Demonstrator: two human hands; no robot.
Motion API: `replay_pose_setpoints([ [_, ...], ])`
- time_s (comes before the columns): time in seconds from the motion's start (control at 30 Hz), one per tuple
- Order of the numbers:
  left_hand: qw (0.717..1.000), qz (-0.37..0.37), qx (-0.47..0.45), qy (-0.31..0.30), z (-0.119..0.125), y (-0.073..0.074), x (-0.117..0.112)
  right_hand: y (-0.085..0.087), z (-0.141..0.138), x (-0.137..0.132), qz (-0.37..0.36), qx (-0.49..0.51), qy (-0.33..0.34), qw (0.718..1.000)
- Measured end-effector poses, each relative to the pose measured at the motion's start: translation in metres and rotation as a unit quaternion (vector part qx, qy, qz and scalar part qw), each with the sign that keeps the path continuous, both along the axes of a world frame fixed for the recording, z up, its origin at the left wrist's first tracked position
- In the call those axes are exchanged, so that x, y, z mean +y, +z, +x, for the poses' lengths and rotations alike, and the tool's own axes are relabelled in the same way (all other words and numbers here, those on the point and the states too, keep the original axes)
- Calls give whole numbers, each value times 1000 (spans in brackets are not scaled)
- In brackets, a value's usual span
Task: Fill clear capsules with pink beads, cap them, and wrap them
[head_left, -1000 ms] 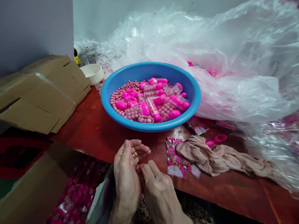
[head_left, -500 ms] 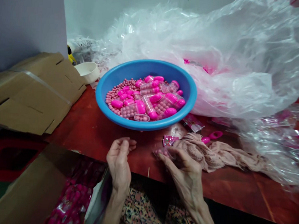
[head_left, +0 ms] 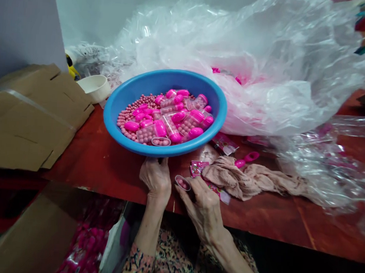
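A blue basin (head_left: 123, 98) stands on the red table, filled with small pink balls and several clear capsules with pink caps (head_left: 171, 123). My left hand (head_left: 156, 178) is curled at the basin's near rim, its fingertips tucked under the edge. Just right of it, my right hand (head_left: 201, 204) pinches a clear capsule half (head_left: 182, 182) with pink balls inside. A pink printed packet (head_left: 199, 170) lies beside my right hand.
A beige cloth (head_left: 253, 179) and a pink scoop (head_left: 245, 159) lie right of the basin. Heaped clear plastic sheeting (head_left: 266, 63) covers the back and right. Flattened cardboard (head_left: 27, 112) and a white bowl (head_left: 95, 87) sit left. An open carton (head_left: 81, 245) of pink packets stands below the table edge.
My hands have separated. The left went forward to the basin's rim and closed there; the right carried the filled capsule half to the right, near the packet. The view shifted right.
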State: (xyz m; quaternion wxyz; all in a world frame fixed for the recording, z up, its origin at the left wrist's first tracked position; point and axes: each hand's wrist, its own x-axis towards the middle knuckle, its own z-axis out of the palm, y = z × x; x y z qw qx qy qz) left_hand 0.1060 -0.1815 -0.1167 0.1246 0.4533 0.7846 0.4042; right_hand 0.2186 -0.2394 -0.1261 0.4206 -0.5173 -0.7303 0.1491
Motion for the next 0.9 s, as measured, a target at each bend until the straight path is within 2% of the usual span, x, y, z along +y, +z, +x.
replay_pose_setpoints([
  [0.07,1000,3,0,-15,-4,1,0,-1,0,-2,-5,-8,3,1000],
  [0.17,997,20,-27,-73,-9,1,-1,-2,3,-5,-7,-15,5,1000],
  [0.37,968,15,-158,-193,-6,7,-24,-8,1,-8,3,-36,-33,999],
  [0.47,956,27,-220,-191,-8,13,-42,-10,-6,-7,2,-61,-55,997],
  [0.57,953,57,-237,-181,-12,17,-53,-9,-14,-6,-4,-87,-69,994],
  [0.8,945,80,-199,-246,-12,21,-56,-6,-25,-6,-14,-131,-91,987],
  [0.9,951,76,-168,-249,-13,20,-55,-8,-26,-6,-13,-139,-91,986],
])
